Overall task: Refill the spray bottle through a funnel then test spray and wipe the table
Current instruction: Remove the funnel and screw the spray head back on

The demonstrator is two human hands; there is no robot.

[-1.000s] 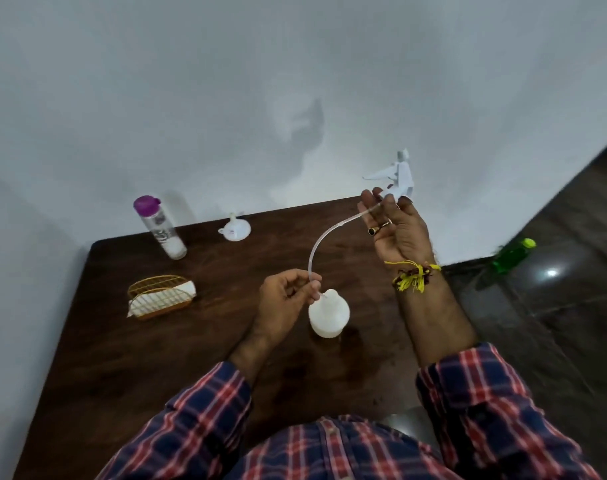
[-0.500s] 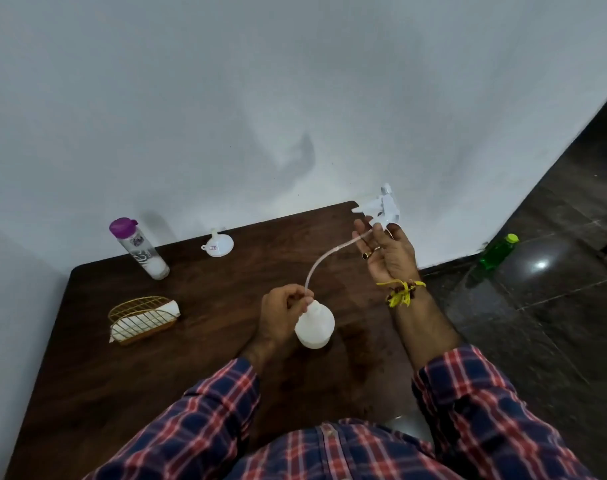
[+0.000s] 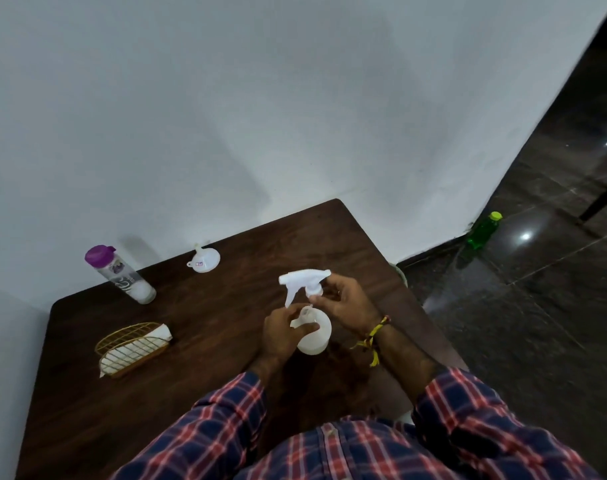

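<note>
A white spray bottle (image 3: 316, 337) stands on the dark wooden table (image 3: 198, 344), near its middle. My left hand (image 3: 284, 332) grips the bottle's neck and shoulder. My right hand (image 3: 347, 302) pinches the collar of the white trigger spray head (image 3: 300, 280), which sits just above the bottle's mouth with its nozzle pointing left. The dip tube is out of sight. A small white funnel (image 3: 204, 260) lies upside down at the table's far edge. A clear refill bottle with a purple cap (image 3: 122, 276) stands at the far left.
A gold wire holder with white napkins (image 3: 132, 347) sits on the left of the table. A white wall runs right behind the table. On the dark tiled floor to the right stands a green bottle (image 3: 482, 231).
My right hand has come down and left from shoulder height, lowering the spray head until the tube has gone into the bottle. The left hand stays on the bottle neck.
</note>
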